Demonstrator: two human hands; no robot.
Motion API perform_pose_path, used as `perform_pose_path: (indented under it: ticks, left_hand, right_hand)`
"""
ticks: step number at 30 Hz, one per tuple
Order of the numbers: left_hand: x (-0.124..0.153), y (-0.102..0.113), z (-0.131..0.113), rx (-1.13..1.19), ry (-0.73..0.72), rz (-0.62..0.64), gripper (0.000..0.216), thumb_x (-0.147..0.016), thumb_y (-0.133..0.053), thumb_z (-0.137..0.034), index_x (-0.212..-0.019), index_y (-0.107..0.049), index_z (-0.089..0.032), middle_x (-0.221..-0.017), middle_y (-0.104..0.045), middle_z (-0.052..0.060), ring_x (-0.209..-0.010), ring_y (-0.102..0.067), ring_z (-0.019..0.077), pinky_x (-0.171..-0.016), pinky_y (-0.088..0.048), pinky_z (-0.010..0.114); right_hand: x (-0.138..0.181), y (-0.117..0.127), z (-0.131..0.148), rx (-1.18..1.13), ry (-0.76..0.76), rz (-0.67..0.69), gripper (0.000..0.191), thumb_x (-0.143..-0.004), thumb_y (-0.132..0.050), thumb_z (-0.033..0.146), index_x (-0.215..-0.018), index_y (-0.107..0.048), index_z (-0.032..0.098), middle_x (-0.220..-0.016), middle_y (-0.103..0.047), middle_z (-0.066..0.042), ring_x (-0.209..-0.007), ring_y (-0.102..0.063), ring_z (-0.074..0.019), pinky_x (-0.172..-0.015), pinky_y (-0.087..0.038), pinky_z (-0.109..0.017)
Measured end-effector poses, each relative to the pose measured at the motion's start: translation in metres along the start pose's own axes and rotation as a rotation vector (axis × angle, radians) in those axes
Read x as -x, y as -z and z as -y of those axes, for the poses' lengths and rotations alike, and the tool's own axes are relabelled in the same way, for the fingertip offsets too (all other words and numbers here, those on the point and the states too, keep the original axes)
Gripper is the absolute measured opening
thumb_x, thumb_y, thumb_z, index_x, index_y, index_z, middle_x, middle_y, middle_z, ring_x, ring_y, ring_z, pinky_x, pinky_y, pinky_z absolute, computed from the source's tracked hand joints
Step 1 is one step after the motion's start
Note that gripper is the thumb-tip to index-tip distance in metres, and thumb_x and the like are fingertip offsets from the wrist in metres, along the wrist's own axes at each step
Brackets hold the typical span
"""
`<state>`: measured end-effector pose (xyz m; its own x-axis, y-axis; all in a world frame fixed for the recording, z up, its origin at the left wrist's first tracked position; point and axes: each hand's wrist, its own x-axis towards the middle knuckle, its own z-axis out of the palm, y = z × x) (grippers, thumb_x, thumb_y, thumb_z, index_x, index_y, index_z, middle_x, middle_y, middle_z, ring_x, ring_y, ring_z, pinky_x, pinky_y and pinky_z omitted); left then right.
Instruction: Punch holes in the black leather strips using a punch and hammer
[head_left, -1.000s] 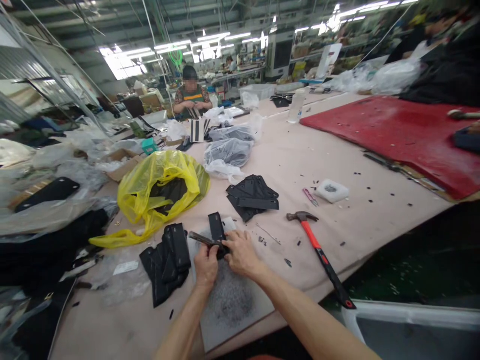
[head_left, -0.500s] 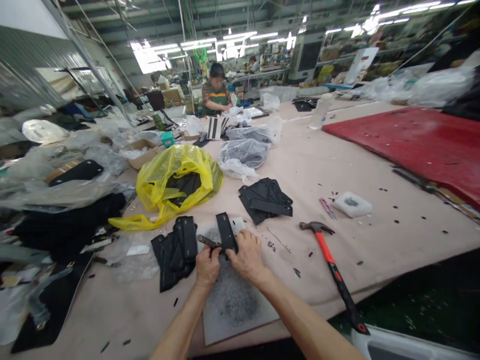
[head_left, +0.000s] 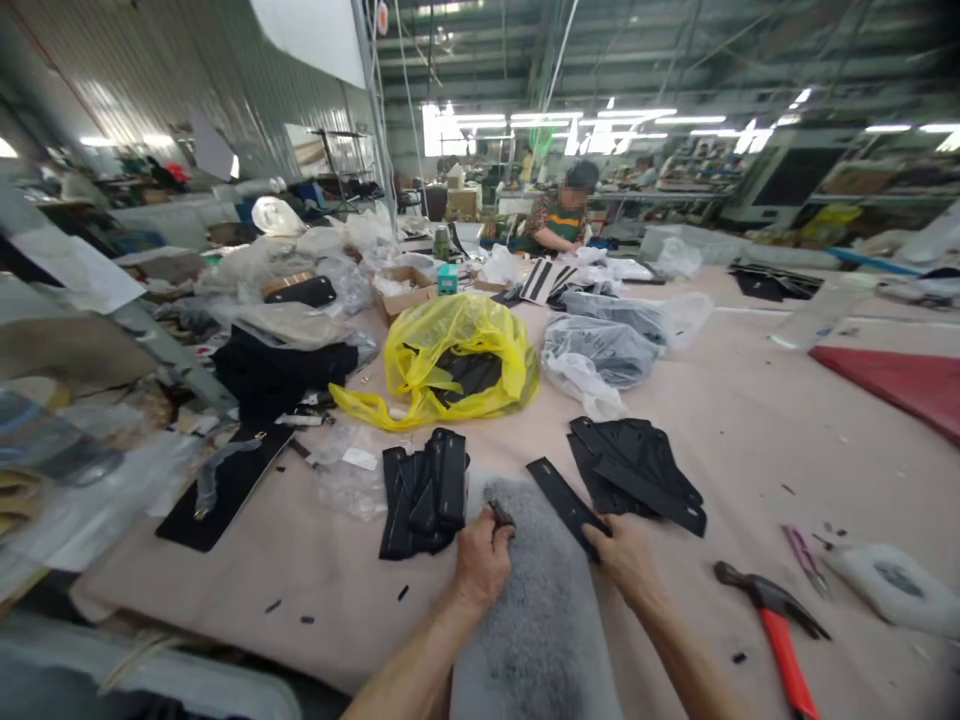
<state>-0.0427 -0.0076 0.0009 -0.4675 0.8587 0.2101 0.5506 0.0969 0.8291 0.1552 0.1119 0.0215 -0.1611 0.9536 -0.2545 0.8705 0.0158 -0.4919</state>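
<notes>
A small dark tool [head_left: 500, 515] is gripped in the closed left hand [head_left: 480, 565] over the grey pad [head_left: 536, 620]. A black strip [head_left: 566, 503], lying across the pad's far right edge, is pinched by the right hand [head_left: 626, 560].

**No legible writing from where I sit**

I can read no text, brand, number or sign anywhere in my head view. The small white label [head_left: 361, 458] lying on a clear plastic bag [head_left: 346, 478] is too blurred for me to make out, and the teal box [head_left: 448, 278] farther back shows nothing readable.
</notes>
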Motion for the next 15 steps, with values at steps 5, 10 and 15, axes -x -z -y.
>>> perform_pose_path:
  ticks: [5,10,15]
  left_hand:
    - [0.001,0.001,0.002,-0.001,-0.051,0.042,0.013,-0.083,-0.051,-0.012,-0.082,-0.062,-0.018,-0.080,-0.071,0.008,-0.079,-0.068,0.0219,-0.070,-0.048,0.030]
    - [0.004,-0.002,0.001,0.039,-0.054,0.060,0.017,-0.083,-0.049,-0.011,-0.088,-0.063,-0.019,-0.081,-0.070,0.006,-0.079,-0.067,0.0220,-0.070,-0.048,0.032]
    - [0.007,-0.002,-0.002,0.079,-0.058,0.046,0.017,-0.086,-0.054,-0.018,-0.093,-0.067,-0.025,-0.083,-0.069,0.012,-0.084,-0.068,0.0239,-0.072,-0.051,0.035]
  right_hand:
    - [-0.022,0.043,-0.016,0.153,-0.126,-0.336,0.047,-0.090,-0.042,0.042,-0.116,-0.062,0.008,-0.109,-0.067,-0.022,-0.103,-0.063,-0.0330,-0.084,-0.047,-0.040]
    - [-0.037,0.048,0.055,0.329,0.385,-0.441,0.045,-0.085,-0.051,0.026,-0.128,-0.057,0.015,-0.130,-0.058,-0.017,-0.116,-0.054,-0.0321,-0.098,-0.041,-0.046]
    - [-0.042,-0.003,0.179,0.304,1.040,0.170,0.053,-0.073,-0.051,0.008,-0.122,-0.064,0.024,-0.127,-0.061,-0.008,-0.118,-0.052,-0.0223,-0.100,-0.039,-0.037]
